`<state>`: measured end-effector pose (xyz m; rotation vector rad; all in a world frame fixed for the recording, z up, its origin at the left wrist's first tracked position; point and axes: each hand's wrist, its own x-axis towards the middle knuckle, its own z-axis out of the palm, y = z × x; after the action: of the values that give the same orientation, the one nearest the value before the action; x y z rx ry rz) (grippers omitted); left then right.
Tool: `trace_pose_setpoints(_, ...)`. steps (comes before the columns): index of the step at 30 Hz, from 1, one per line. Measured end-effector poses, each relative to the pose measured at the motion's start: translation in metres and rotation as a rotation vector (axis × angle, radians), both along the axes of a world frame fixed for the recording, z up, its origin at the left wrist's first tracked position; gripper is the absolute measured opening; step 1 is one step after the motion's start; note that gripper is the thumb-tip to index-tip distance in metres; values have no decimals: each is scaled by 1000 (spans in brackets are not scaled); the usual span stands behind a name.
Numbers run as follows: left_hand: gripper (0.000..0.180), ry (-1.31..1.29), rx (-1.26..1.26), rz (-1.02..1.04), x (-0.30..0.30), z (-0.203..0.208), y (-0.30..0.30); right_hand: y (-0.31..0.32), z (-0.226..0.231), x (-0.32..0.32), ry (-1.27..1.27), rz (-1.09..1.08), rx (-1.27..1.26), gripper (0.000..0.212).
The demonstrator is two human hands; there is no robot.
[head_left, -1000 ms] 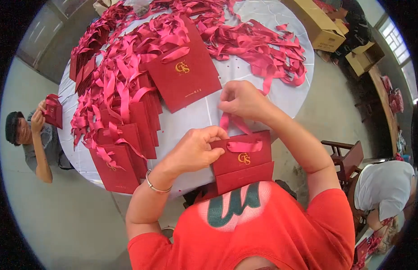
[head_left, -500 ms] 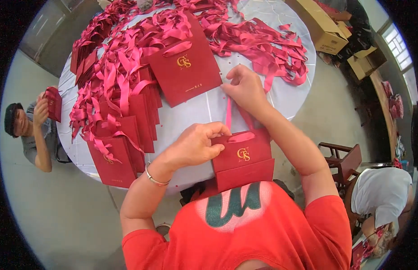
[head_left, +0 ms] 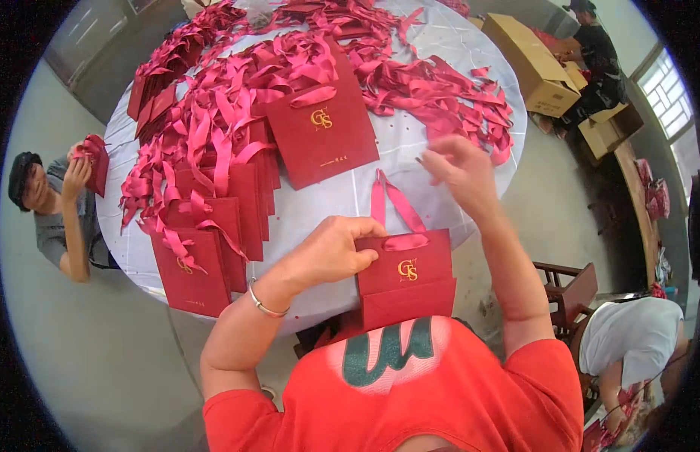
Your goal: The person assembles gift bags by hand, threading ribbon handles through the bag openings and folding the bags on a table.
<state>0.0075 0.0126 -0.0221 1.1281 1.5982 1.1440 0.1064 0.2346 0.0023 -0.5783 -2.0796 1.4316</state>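
Observation:
Near the table's front edge is a small dark red paper gift bag (head_left: 406, 290) with a gold emblem. My left hand (head_left: 333, 252) grips its upper left corner between thumb and fingers. A pink ribbon handle (head_left: 401, 205) rises from the bag, its loop standing up on the far side; a second ribbon (head_left: 405, 242) lies across the front. Over the table to the right, my right hand (head_left: 464, 175) is slightly blurred, its fingers loosely bent and apart from the bag. Close to it lies a heap of loose pink ribbons (head_left: 459, 98).
A larger red bag (head_left: 324, 139) lies beyond my left hand. Rows of ribboned bags (head_left: 192, 264) cover the left of the white-covered round table (head_left: 305, 207). One person (head_left: 64, 211) holds a bag at left; others are at right, near cardboard boxes (head_left: 534, 68) and a wooden chair (head_left: 567, 290).
My right hand has left the top of the ribbon handle and moved right and slightly away, toward the ribbon heap. My left hand keeps its grip on the bag.

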Motion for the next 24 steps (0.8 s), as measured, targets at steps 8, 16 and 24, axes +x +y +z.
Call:
trace_pose_setpoints(8,20,-307,-121,306,-10,14,2,-20,-27,112,-170,-91,-269,16)
trace_pose_setpoints(16,20,-457,81,415,-15,4,4,-59,-23,99,150,-45,-635,38)
trace_pose_setpoints(24,20,-152,310,570,-16,2,3,-31,-16,76,179,-85,-719,31)
